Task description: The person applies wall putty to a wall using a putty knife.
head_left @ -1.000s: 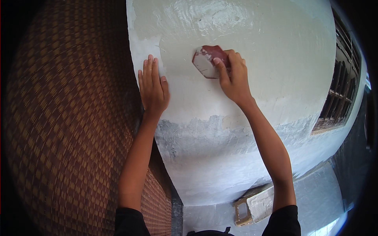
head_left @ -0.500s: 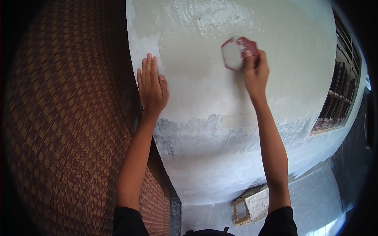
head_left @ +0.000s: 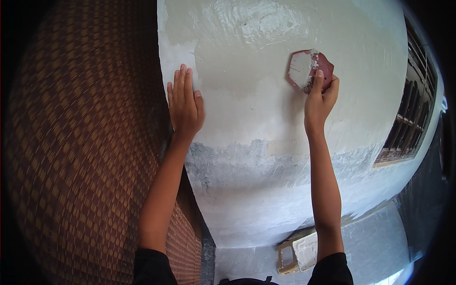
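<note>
My right hand (head_left: 319, 108) grips a flat red hexagonal putty scraper (head_left: 327, 65), thumb on the near face and fingers behind it. Pale putty (head_left: 301, 69) coats the scraper's left half, with lumps along its middle. It is held at the upper part of a plastered wall (head_left: 247, 114); whether its edge touches the wall I cannot tell. My left hand (head_left: 186, 108) lies flat against the wall near its left edge, fingers pointing up and thumb slightly apart. Smooth, wet-looking cream putty (head_left: 256, 23) covers the wall above my hands.
A brown woven panel (head_left: 85, 133) runs along the left. Lower down, the wall shows a rough grey band (head_left: 228, 161). To the right is a barred window (head_left: 411, 109). On the grey floor (head_left: 375, 232) stands a yellowish stool (head_left: 286, 256) with a putty-smeared board (head_left: 305, 251) on it.
My right hand has moved rightward and slightly down with the scraper, which now looks sharp rather than blurred. My left hand stays flat on the wall.
</note>
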{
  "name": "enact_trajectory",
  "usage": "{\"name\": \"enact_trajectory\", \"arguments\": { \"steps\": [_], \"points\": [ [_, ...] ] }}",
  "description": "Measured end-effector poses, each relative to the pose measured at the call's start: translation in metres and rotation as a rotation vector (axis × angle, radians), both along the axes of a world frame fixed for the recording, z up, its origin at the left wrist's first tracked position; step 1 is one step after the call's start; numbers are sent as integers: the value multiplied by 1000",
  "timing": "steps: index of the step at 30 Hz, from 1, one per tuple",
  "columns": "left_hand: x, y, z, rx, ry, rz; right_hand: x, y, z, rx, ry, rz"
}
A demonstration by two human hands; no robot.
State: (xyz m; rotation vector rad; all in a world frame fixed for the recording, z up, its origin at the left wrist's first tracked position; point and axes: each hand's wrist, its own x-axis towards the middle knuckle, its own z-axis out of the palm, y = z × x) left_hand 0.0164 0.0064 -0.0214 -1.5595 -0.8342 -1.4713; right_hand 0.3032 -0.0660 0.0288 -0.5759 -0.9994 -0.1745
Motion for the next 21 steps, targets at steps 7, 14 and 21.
{"name": "enact_trajectory", "arguments": {
  "steps": [7,14,21],
  "points": [
    [1,-1,0,0,-5,-7,-9,12,-13,-66,-339,-126],
    [-1,0,-1,8,-10,-14,-21,-6,-20,-133,-301,115],
    [-1,1,0,-16,-10,-42,3,4,-2,-57,10,-55]
  ]
}}
